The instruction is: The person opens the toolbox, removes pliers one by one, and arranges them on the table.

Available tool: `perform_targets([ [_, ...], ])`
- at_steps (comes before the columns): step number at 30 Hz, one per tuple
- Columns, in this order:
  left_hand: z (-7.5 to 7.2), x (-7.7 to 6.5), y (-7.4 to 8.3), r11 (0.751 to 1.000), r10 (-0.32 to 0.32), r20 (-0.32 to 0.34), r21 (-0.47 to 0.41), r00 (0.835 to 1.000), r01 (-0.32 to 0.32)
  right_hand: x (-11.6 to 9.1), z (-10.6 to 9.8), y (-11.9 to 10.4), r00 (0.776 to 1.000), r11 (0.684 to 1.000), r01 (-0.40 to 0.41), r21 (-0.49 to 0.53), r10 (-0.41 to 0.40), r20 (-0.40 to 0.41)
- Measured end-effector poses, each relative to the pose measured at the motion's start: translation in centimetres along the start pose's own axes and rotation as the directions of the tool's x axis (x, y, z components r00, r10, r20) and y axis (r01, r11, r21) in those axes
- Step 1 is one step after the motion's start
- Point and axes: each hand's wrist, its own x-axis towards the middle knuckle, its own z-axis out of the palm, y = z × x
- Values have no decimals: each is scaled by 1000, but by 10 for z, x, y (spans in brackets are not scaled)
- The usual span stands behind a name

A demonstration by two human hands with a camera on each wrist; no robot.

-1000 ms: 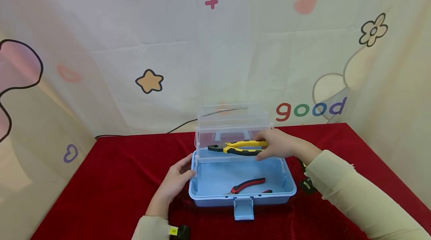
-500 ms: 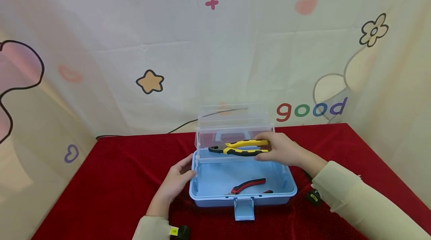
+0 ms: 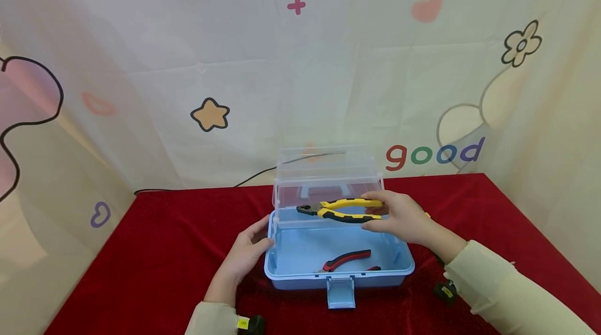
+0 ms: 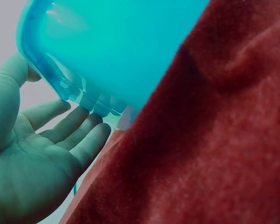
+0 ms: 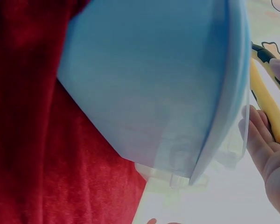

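Note:
In the head view, my right hand (image 3: 399, 215) grips a pair of pliers (image 3: 347, 211) by its yellow-and-black handles, with the dark jaws pointing left over the back of a light blue toolbox (image 3: 340, 282). The right wrist view shows part of a yellow handle (image 5: 266, 100) between thumb and fingers. My left hand (image 3: 246, 249) rests on the toolbox's left side. Its fingers (image 4: 86, 144) lie nearly straight against the outer wall in the left wrist view. Inside the box lies a red-and-black-handled tool (image 3: 347, 259), its front end hidden by the front wall.
The toolbox's transparent lid (image 3: 328, 173) stands raised at the back, and its front latch (image 3: 341, 293) hangs down. A red cloth (image 3: 188, 251) covers the table. Behind it hangs a printed curtain (image 3: 244, 79), with a black cable (image 3: 255, 174) at its foot.
My right hand has shifted slightly right and down with the pliers, which stay above the box. The left hand and toolbox hold their place.

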Motion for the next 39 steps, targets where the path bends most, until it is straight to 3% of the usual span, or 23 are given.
perform_targets([
  [24,1,2,0,1000,-9,0,-8,1000,9,-28,-10,18,988,996,33,88,-19,-152],
  [39,0,-1,1,1000,12,5,-9,1000,-12,-42,-9,23,978,991,-17,132,44,-205],
])
